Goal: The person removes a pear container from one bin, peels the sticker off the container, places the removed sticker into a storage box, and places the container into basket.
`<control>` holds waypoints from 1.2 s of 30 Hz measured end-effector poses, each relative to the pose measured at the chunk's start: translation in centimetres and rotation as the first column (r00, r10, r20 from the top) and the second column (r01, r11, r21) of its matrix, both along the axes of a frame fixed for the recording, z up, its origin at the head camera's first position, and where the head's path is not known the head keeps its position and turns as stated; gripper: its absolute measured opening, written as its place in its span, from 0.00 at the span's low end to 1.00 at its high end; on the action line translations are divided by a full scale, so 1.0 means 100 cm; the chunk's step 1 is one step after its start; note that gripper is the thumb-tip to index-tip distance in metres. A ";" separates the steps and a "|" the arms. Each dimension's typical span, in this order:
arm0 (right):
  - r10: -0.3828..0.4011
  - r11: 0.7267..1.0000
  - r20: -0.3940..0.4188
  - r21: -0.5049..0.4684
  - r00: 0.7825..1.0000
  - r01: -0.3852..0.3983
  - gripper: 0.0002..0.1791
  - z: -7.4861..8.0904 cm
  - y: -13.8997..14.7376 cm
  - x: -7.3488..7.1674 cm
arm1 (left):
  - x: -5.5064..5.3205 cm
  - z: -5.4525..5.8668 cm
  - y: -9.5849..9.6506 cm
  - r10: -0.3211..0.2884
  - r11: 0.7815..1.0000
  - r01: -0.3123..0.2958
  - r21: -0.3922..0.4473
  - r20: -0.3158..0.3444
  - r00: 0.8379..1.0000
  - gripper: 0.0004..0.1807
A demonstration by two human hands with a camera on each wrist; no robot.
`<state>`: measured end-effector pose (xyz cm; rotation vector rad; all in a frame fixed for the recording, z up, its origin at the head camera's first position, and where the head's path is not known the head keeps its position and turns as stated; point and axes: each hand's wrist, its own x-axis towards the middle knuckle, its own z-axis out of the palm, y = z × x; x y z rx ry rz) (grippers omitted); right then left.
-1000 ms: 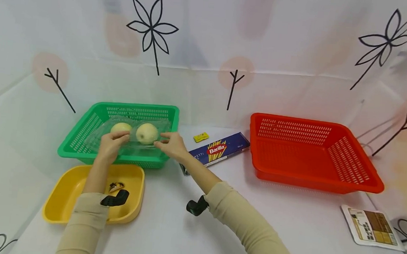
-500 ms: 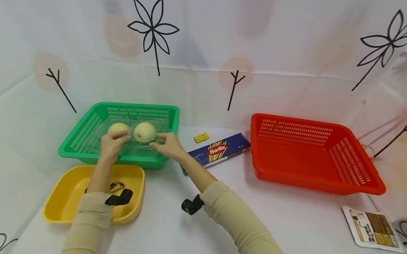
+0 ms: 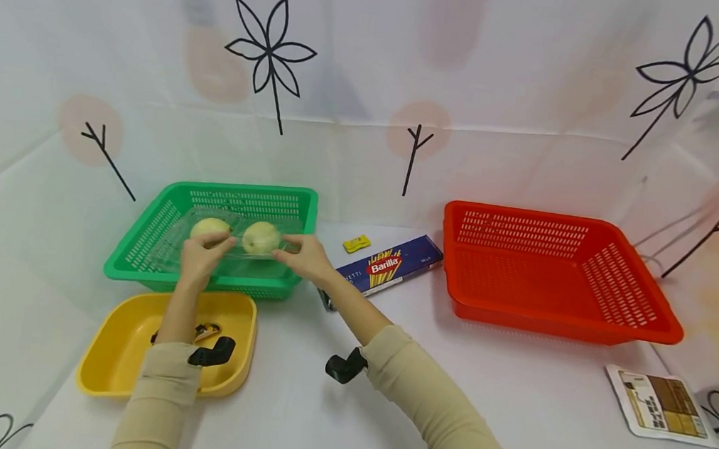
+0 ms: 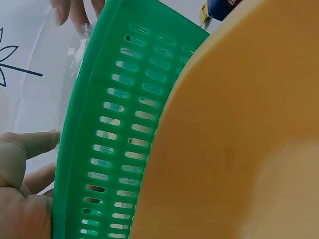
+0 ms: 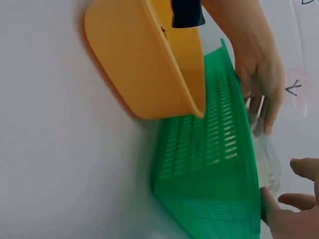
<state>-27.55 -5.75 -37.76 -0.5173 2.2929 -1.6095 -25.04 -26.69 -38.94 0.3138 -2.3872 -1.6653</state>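
Both hands over the green basket [image 3: 153, 238], each pinching one end of a clear plastic tray [image 3: 231, 252] with two pale round fruits on it: left hand [image 3: 199, 257] with its grip closed on the tray's left end, thumb on top beside the left fruit [image 3: 209, 228]; right hand [image 3: 308, 257] with its grip closed on the tray's right end, fingertips just beside the right fruit [image 3: 260, 237]. Tray held level, within the basket's walls near its front edge; impossible to tell whether resting on the basket floor or held just above it. In the left wrist view, only the heel and thumb of the left hand [image 4: 22, 199] beside the basket's slotted green wall [image 4: 114, 149], with the other hand's fingertips [image 4: 67, 12] at the top on the clear plastic. In the right wrist view, left-hand fingers [image 5: 264, 107] draped over the basket rim onto the plastic, right-hand fingertips [image 5: 299, 199] at the lower corner. Directly in front of the basket, touching or nearly so, a yellow tub [image 3: 111, 345] with a small dark item [image 3: 205, 329] inside. To the right on the bench [image 3: 317, 420], a blue Barilla spaghetti box [image 3: 388, 264] and a small yellow packet [image 3: 355, 243] behind it. Further right, a red basket [image 3: 647, 307], and near the bench's right edge a flat printed packet [image 3: 660, 413]. Beige sleeves on both forearms, black straps at the wrists.
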 end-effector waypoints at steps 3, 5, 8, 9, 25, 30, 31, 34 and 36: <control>-0.007 1.000 -0.007 0.017 1.000 0.007 0.30 0.001 0.002 -0.002 | 0.000 0.000 0.000 -0.022 1.000 0.022 -0.003 0.003 1.000 0.25; -0.008 1.000 -0.022 0.026 1.000 0.008 0.30 0.001 0.003 -0.002 | 0.001 0.001 0.000 -0.034 0.999 0.034 0.017 0.003 0.999 0.25; 0.000 1.000 -0.045 0.023 0.999 0.001 0.31 -0.001 0.005 0.000 | 0.002 0.001 -0.001 -0.051 0.998 0.050 0.030 0.007 0.999 0.25; 0.004 1.000 -0.056 0.019 0.998 -0.003 0.32 -0.001 0.005 0.000 | 0.002 0.002 -0.001 -0.057 0.998 0.056 0.032 0.006 0.998 0.25; 0.098 0.968 -0.005 -0.230 0.995 -0.097 0.32 -0.015 0.027 0.001 | 0.002 0.001 0.002 -0.020 0.997 0.022 0.079 -0.030 0.999 0.23; 0.098 0.955 0.002 -0.280 0.995 -0.094 0.32 -0.020 0.031 -0.001 | 0.004 -0.001 0.001 -0.018 0.995 0.024 0.097 -0.063 0.998 0.22; 0.099 0.954 -0.001 -0.286 0.995 -0.095 0.32 -0.020 0.031 -0.001 | 0.004 -0.002 0.001 -0.016 0.994 0.024 0.103 -0.071 0.997 0.22; 0.104 0.947 -0.002 -0.304 0.995 -0.100 0.31 -0.022 0.032 -0.001 | 0.005 -0.003 -0.001 -0.020 0.993 0.030 0.113 -0.087 0.996 0.22; 0.105 0.944 0.002 -0.316 0.995 -0.099 0.31 -0.024 0.032 -0.001 | 0.005 -0.004 -0.001 -0.019 0.992 0.030 0.120 -0.090 0.996 0.22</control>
